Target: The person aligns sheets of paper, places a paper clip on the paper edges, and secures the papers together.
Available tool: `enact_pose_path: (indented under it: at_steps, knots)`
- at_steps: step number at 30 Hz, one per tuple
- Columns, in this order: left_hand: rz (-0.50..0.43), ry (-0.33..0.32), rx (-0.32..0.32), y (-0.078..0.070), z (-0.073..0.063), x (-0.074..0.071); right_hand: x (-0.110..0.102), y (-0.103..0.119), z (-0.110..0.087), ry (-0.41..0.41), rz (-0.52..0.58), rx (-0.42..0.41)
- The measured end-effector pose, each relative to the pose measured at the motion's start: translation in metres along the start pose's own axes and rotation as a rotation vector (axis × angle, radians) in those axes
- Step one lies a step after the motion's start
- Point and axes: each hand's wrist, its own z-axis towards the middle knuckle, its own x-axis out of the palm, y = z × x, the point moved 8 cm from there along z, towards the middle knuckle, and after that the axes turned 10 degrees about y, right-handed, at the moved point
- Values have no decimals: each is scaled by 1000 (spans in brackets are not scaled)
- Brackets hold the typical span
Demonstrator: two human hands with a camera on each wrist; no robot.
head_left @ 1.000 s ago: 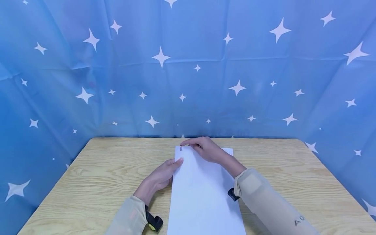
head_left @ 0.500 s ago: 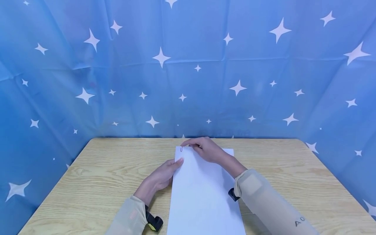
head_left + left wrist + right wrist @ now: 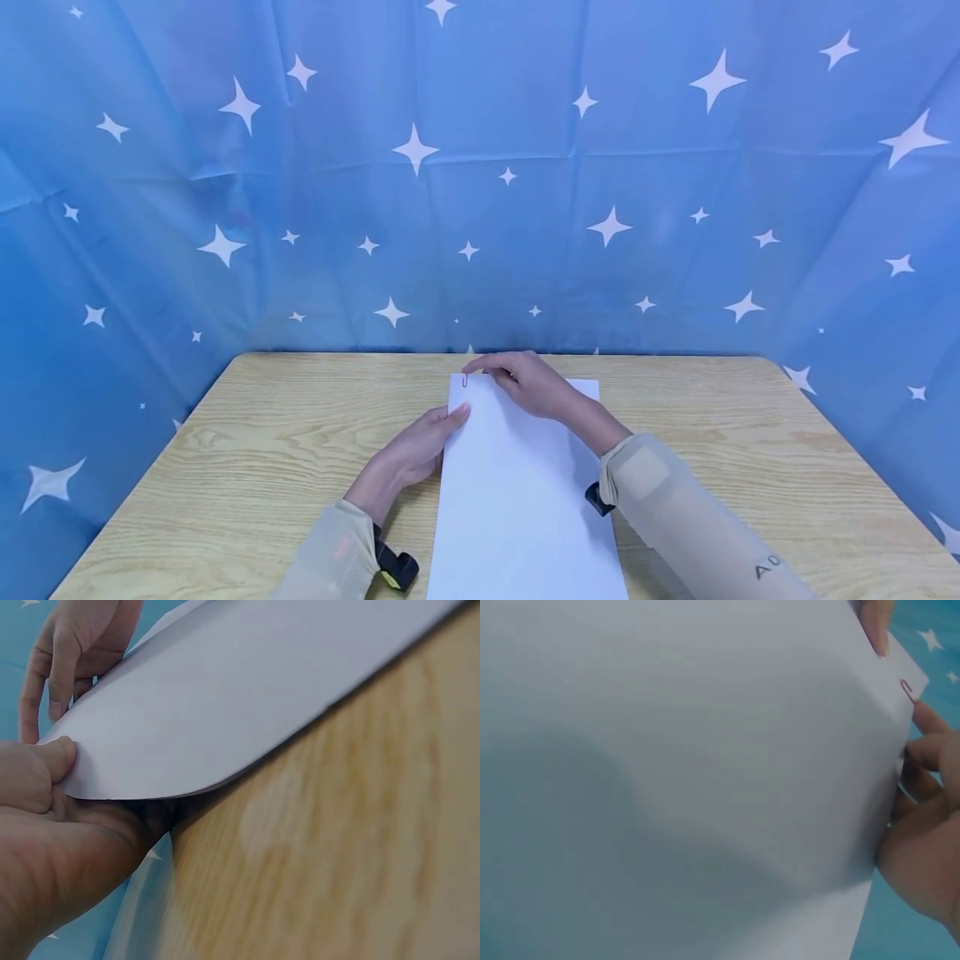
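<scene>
A stack of white paper (image 3: 525, 500) lies lengthwise before me, its far left corner raised off the table. My left hand (image 3: 420, 442) pinches that stack at its left edge, thumb on top and fingers underneath. A red paper clip (image 3: 465, 380) sits over the far edge near the left corner. My right hand (image 3: 528, 383) reaches across the far edge, its index finger stretched out to the clip's outer end. In the right wrist view the clip (image 3: 907, 689) shows beside that fingertip. The other right fingers (image 3: 64, 675) hang loosely by the paper's edge.
The wood-grain table (image 3: 285, 433) extends to both sides of the paper. Behind it hangs a blue curtain (image 3: 337, 208) with white stars, close to the table's far edge. Dark wrist straps (image 3: 395, 567) show at the sleeves.
The head view has shifted very slightly. Both hands, the paper and the clip hold the same positions relative to one another.
</scene>
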Motion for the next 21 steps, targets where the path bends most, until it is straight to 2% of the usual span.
enact_pose_path:
  at_steps: [12,21]
  knots:
    - [-2,-7,3,0,-2,1,-1,3,-1,18,-1,-1]
    - [11,-22,-3,0,-1,0,-18,-17,-18,-12,-20,85]
